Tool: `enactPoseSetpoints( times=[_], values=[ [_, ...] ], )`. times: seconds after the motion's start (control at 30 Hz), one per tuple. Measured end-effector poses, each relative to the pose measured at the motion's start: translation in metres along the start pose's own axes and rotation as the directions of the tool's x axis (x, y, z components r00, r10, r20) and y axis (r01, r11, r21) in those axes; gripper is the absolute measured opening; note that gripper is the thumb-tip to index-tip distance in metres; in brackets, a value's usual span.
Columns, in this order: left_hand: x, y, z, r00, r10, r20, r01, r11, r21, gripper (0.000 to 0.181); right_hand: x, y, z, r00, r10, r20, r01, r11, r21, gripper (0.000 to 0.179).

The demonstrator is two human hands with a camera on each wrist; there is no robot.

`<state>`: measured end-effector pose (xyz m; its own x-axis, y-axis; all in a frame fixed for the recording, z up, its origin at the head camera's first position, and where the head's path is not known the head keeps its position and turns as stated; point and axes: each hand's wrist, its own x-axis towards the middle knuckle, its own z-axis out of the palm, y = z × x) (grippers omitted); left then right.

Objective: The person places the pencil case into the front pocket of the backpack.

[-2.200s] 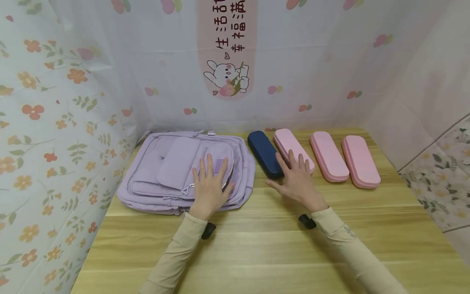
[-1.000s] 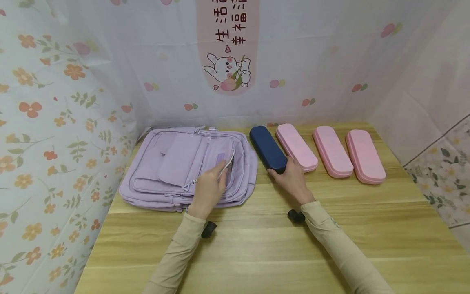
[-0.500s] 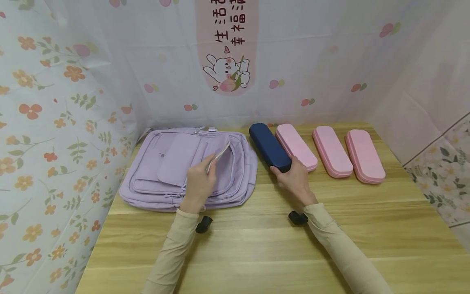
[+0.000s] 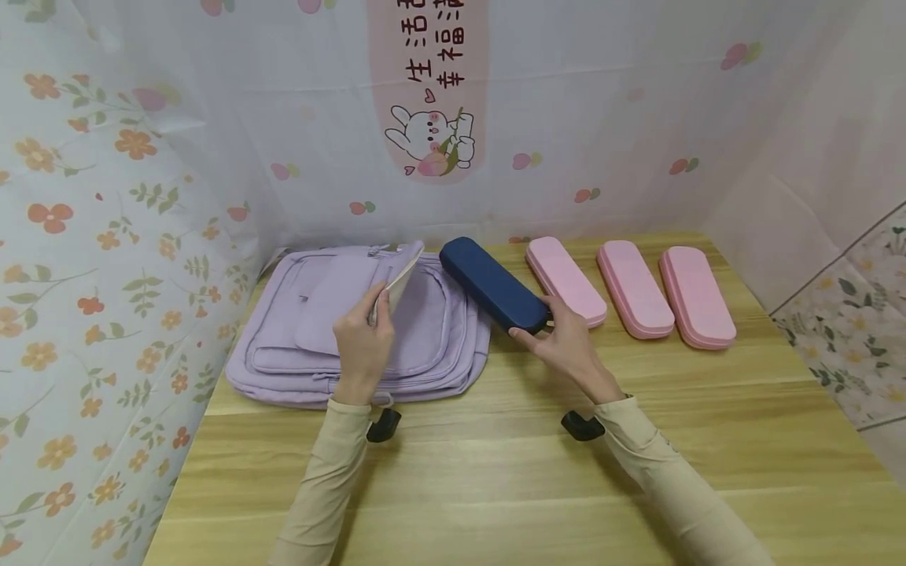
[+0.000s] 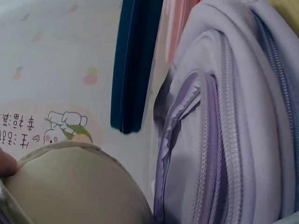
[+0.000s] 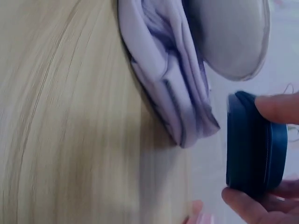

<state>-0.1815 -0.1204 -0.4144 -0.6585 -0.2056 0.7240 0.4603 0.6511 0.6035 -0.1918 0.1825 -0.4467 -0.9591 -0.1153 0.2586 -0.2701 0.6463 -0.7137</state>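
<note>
A lilac backpack lies flat at the left of the table. My left hand pinches the edge of its front pocket panel and holds it lifted, so the beige lining shows in the left wrist view. My right hand grips the near end of a navy glasses case, thumb on one side and fingers on the other. The far end of the case is raised over the backpack's right edge. In the right wrist view the case sits between thumb and fingers.
Three pink cases, one nearest the navy one, a middle one and a far right one, lie slanted on the wooden table. A printed cloth hangs behind, with floral cloth at left.
My left hand went from spread over the backpack to pinching the pocket panel and pulling it up and left. My right hand took hold of the navy case, lifted it and moved it left.
</note>
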Motion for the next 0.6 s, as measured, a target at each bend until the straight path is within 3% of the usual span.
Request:
enactPoseSetpoints(
  times=[0.13, 0.27, 0.47, 0.6],
  values=[
    [0.003, -0.001, -0.002, 0.998, -0.023, -0.06, 0.022, 1.0, -0.018, 0.021, 0.001, -0.009, 0.003, 0.993, -0.05, 0.103, 0.046, 0.998, 0.034, 0.073],
    [0.004, -0.001, -0.003, 0.995, -0.028, -0.091, 0.026, 0.999, -0.025, 0.021, 0.006, -0.016, 0.013, 0.975, -0.093, 0.204, 0.087, 0.995, 0.041, 0.071],
    [0.006, -0.001, -0.005, 0.994, -0.039, -0.098, 0.034, 0.998, -0.051, 0.022, 0.019, -0.03, 0.029, 0.923, -0.163, 0.348, 0.144, 0.986, 0.08, 0.07],
    [0.007, -0.001, -0.007, 0.992, -0.063, -0.112, 0.055, 0.996, -0.075, 0.021, 0.029, -0.038, 0.04, 0.889, -0.228, 0.397, 0.216, 0.973, 0.074, 0.071]
  ],
)
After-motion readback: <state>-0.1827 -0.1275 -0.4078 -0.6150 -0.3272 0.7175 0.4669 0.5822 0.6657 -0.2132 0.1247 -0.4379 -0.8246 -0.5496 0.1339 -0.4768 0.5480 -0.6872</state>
